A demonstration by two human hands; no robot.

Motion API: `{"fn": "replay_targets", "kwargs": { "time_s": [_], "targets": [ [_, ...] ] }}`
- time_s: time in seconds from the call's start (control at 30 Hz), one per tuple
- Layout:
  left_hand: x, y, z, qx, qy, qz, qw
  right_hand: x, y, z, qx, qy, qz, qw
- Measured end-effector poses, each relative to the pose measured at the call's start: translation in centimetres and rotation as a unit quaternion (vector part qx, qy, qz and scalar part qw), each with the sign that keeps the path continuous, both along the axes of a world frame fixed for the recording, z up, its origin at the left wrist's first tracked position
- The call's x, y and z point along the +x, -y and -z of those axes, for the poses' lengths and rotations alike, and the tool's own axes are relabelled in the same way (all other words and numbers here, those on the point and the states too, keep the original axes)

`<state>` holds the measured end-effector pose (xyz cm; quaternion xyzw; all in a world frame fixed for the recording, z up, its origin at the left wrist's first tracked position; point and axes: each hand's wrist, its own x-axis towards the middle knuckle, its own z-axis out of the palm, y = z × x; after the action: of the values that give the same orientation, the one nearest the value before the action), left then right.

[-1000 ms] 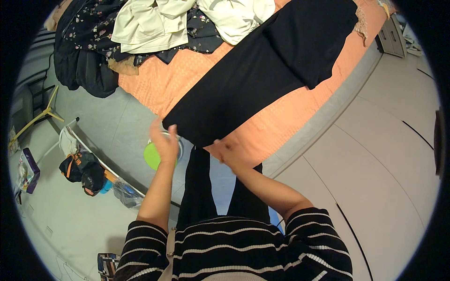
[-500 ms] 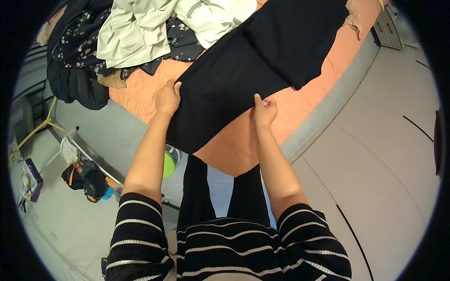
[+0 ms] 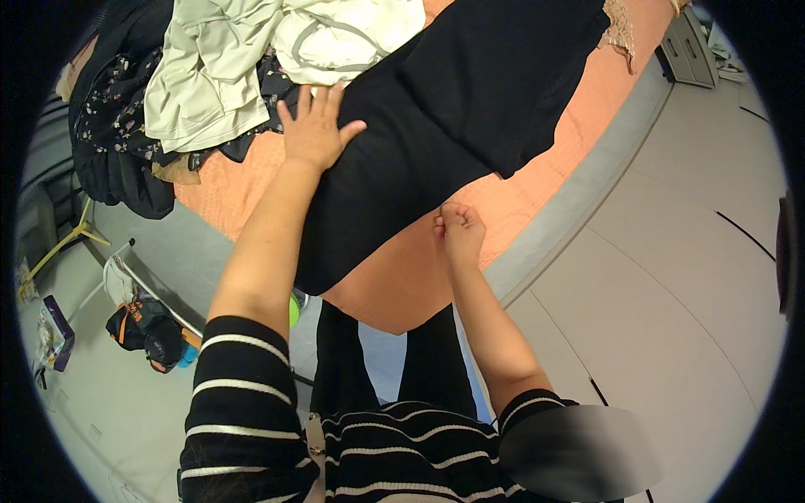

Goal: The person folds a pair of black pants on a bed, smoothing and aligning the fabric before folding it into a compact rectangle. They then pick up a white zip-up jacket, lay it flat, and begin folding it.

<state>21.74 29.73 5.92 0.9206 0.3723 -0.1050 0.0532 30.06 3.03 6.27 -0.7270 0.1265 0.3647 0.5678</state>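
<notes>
A large black garment (image 3: 419,117), its exact kind hard to tell, is spread slantwise over the orange bedspread (image 3: 394,293). One corner of it hangs toward me past the bed's edge. My left hand (image 3: 314,134) lies on the garment's left edge, palm down with fingers spread. On the opposite edge, my right hand (image 3: 461,230) is closed, its fingertips curled together and pinching the hem.
Cream clothing (image 3: 210,75), a white garment (image 3: 344,38) and dark floral clothing (image 3: 117,109) are heaped at the far left. A rack (image 3: 155,293) stands on the left floor beside dark bags (image 3: 147,331). A grey cabinet (image 3: 689,50) is at the far right.
My left hand has let go of its pinch, moved farther up the edge and opened flat on the cloth. My right hand has come slightly nearer to me. The garment lies flatter.
</notes>
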Motion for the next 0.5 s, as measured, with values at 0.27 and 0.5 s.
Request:
{"fn": "replay_targets", "kwargs": {
  "time_s": [0.27, 0.5],
  "targets": [
    [-3.9, 7.6, 0.1, -0.092, 0.06, 0.145, 0.983, 17.9, -5.5, 0.8, -0.111, 0.374, -0.058, 0.919],
    [-11.5, 8.0, 1.1, 0.014, 0.018, -0.083, 0.996, 27.0, -11.6, 0.4, -0.077, 0.052, -0.045, 0.995]
  ]
}}
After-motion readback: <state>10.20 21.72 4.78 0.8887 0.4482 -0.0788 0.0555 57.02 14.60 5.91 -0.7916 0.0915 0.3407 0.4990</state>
